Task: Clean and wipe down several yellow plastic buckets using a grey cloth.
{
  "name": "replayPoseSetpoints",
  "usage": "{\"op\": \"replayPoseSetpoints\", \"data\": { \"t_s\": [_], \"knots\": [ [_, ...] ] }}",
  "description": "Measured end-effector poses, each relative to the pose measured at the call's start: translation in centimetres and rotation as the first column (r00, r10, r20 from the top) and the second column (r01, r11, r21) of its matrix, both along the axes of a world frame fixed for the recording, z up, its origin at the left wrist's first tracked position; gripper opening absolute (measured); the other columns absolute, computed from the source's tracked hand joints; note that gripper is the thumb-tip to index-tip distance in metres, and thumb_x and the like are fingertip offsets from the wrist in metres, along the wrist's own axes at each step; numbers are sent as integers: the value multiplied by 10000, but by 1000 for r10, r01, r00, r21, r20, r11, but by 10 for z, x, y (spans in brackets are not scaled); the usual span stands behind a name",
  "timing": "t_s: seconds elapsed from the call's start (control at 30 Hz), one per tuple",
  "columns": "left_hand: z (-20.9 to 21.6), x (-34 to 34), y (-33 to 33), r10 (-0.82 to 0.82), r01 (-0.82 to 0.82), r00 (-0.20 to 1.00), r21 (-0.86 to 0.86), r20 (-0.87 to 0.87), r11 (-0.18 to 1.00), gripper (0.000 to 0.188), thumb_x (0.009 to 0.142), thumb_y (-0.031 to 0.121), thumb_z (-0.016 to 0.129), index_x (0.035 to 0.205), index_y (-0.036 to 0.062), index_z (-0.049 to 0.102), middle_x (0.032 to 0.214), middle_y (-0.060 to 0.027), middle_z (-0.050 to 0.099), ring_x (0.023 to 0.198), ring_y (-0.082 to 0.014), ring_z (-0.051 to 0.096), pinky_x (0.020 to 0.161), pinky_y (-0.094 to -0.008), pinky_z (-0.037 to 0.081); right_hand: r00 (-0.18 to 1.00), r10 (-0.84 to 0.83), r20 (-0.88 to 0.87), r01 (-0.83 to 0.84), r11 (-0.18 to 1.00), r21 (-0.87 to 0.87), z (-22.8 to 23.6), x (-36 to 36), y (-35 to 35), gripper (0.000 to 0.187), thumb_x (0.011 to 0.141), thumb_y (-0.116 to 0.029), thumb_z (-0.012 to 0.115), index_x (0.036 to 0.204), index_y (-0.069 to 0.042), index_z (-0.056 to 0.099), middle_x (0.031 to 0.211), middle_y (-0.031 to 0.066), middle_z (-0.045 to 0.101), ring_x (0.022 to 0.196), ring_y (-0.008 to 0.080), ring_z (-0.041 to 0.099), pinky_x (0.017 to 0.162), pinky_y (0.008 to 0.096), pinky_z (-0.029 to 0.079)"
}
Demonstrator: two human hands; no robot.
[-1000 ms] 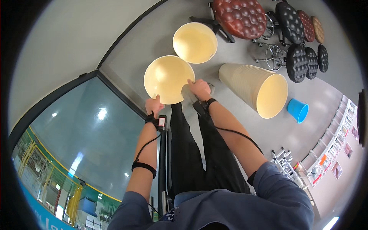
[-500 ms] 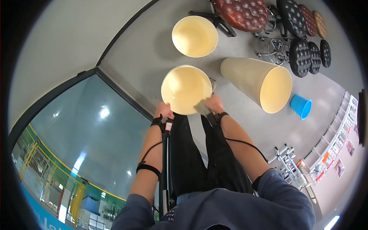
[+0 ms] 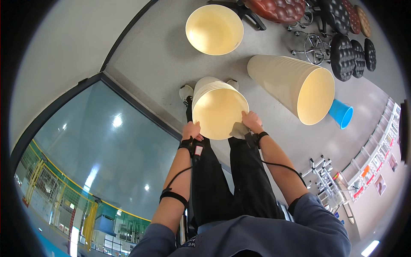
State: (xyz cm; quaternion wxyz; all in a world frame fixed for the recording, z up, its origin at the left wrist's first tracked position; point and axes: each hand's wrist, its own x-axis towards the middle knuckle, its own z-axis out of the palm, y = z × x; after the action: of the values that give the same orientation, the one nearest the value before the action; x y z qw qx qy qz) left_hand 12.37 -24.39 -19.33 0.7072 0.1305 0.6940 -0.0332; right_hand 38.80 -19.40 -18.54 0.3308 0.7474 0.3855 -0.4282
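Observation:
A short stack of nested cream buckets (image 3: 207, 85) stands between my feet, its open mouth tilted toward me. Several rims show along its far side. My left hand (image 3: 192, 129) is closed on the stack's near left rim. On the near right, my right hand (image 3: 252, 121) grips the same rim with the thumb over the edge. The undersides of both grips are hidden. Farther off, a single cream bucket (image 3: 214, 29) stands with its mouth up. To the right is a tall nested stack of cream buckets (image 3: 274, 81).
A small blue bucket (image 3: 341, 114) sits beside the tall stack. Round tufted stools (image 3: 342, 58) crowd the far right, with a red seat (image 3: 278, 9) nearer the middle. A dark-framed glass panel (image 3: 102, 141) runs along my left. Metal stands (image 3: 321, 175) are at the right.
The held buckets have tipped toward me and shifted right in the picture, so their stacked rims and my shoes now show. Both hands have moved right with the rim.

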Motion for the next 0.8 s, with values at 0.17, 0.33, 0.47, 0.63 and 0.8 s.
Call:
{"op": "replayPoseSetpoints", "data": {
  "t_s": [0.17, 0.33, 0.47, 0.63, 0.8],
  "knots": [
    [-16, 3, 0, -240, 259, 944, 55, -226, 964, 356, 886, 215, 450, 799, -105, 578, 598, -221, 599, 495, -283, 622, 430, -369, 489, 985, 157, -75, -144, 978, 151, 2, 1, 8, 538, 853, -456, 409, 988, 37, 577, 992, 271, 582, 941, 411, 565, 821, 471, 446],
    [27, -5, 33, -1, 14, 982, 65, -189, 998, 318, 861, 176, 459, 751, -96, 580, 533, -197, 577, 441, -287, 600, 435, -376, 490, 955, 295, -19, -275, 911, 307, 10, -1, 14, 482, 847, -406, 452, 855, 50, 608, 855, 269, 611, 830, 423, 590, 753, 465, 470],
    [42, -16, 26, 32, 9, 966, 153, -258, 988, 369, 863, 187, 462, 675, -113, 565, 521, -192, 586, 444, -281, 610, 467, -358, 505, 974, 218, -60, -188, 926, 327, 29, -19, 16, 483, 845, -387, 457, 832, 73, 601, 837, 297, 597, 812, 439, 582, 742, 476, 465],
    [23, -17, 39, -12, 80, 963, 243, -269, 967, 346, 860, 181, 475, 692, -104, 575, 513, -188, 583, 462, -277, 617, 504, -364, 512, 971, 236, -41, -208, 915, 345, 7, -21, 28, 459, 852, -376, 453, 842, 58, 600, 857, 276, 609, 822, 419, 593, 743, 471, 469],
    [9, -27, 48, -22, 112, 945, 261, -326, 959, 340, 859, 199, 497, 699, -87, 586, 526, -193, 590, 466, -291, 614, 514, -369, 509, 993, 116, -23, -103, 942, 319, 1, -42, 52, 496, 854, -398, 455, 851, 77, 601, 869, 296, 601, 856, 424, 590, 766, 469, 466]
  ]
}}
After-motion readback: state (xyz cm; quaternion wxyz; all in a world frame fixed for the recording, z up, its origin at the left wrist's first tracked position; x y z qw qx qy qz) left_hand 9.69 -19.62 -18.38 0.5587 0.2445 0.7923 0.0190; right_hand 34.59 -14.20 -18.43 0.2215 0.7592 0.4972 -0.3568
